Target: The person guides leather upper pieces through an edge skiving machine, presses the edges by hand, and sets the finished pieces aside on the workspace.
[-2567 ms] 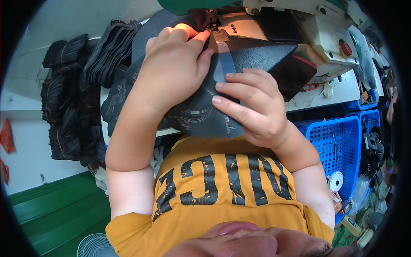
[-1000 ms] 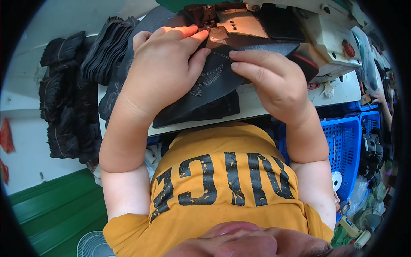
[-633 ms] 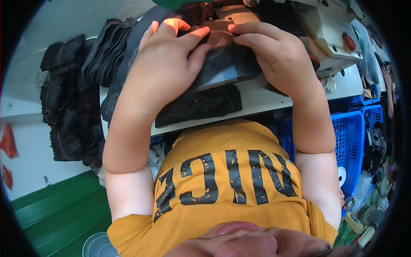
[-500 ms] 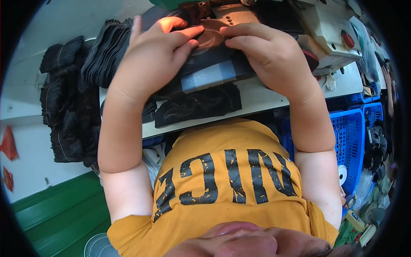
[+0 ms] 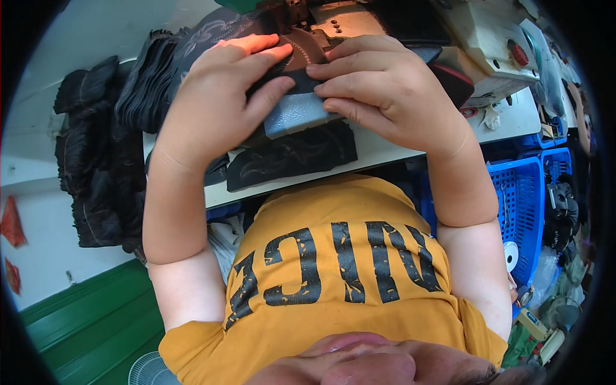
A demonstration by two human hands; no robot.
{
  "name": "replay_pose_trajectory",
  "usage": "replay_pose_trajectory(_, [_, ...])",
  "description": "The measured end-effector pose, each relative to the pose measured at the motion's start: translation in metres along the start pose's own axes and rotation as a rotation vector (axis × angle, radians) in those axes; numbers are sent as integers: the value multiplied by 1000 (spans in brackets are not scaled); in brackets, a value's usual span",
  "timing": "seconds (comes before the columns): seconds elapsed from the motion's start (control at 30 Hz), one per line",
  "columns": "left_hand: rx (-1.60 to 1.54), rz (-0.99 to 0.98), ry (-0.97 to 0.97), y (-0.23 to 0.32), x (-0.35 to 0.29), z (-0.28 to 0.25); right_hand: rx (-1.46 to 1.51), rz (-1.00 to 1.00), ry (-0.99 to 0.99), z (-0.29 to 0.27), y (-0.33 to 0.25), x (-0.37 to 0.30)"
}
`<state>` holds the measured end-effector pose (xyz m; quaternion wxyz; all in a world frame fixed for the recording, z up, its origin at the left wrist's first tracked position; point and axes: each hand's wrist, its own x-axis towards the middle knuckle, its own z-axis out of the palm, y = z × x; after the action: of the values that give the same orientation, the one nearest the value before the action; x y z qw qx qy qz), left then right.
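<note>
I see the black, leather-like panel with pale curved stitching (image 5: 301, 58) under the 2 hands, just before the dark metal machine head (image 5: 298, 14). The left hand (image 5: 221, 96) presses it, fingers spread; the right hand (image 5: 398, 90) curls over its near side, and I can't tell whether it pinches anything. I'd judge light, even pressure best, fingertips clear of the metal, the shiny grey-blue strip (image 5: 292, 115) unwrinkled. Nearer the body, 1 black stitched piece (image 5: 292, 157) lies on the white table (image 5: 385, 149).
</note>
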<state>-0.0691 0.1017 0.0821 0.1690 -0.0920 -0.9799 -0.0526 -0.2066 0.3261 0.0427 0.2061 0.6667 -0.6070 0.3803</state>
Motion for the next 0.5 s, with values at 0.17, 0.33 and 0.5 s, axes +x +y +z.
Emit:
replay_pose_trajectory(0.17, [-79,76,-42,-32,4,-2,-75,0,-62,5,-8,2])
replay_pose_trajectory(0.33, [-125,151,-34,-37,7,0,-96,21,-72,8,-9,2])
replay_pose_trajectory(0.5, [-118,143,-17,-43,9,2,-125,35,-73,10,-9,2])
